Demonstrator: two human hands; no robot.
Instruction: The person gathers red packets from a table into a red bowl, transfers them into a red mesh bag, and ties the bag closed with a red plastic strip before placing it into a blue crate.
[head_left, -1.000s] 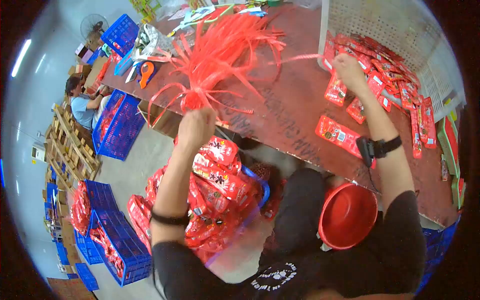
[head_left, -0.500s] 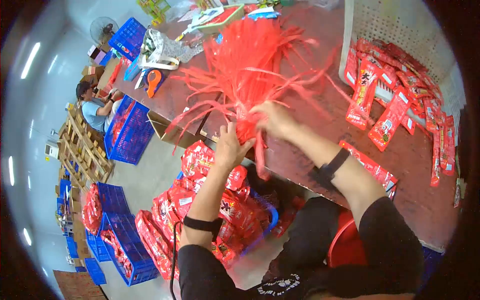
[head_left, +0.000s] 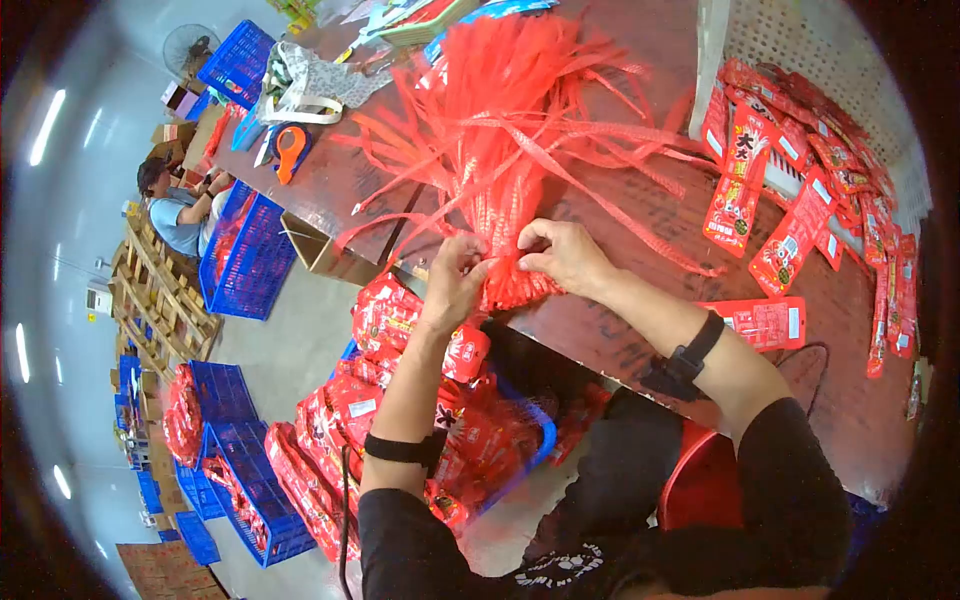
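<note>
A big bundle of red mesh strips lies on the dark red table, its loose ends fanned out toward the far side. The near end is gathered into a thick bunch close to the table edge. My left hand pinches the left side of that bunch, fingers curled. On its right side my right hand grips with thumb and fingertips pressed together. Whether a tie runs between the two hands is too small to tell. Several long strips trail to the right across the table.
Red snack packets spill from a white perforated crate at right. A flat packet lies near my right forearm. Below the table edge stands a heaped pile of red packets. Orange tape dispenser at left; a seated person beyond blue crates.
My right hand has drawn back from across the bunch to its right side, fingertips now pinching. The gathered end looks tidier and more compact, and the strips have settled. The view has shifted slightly.
</note>
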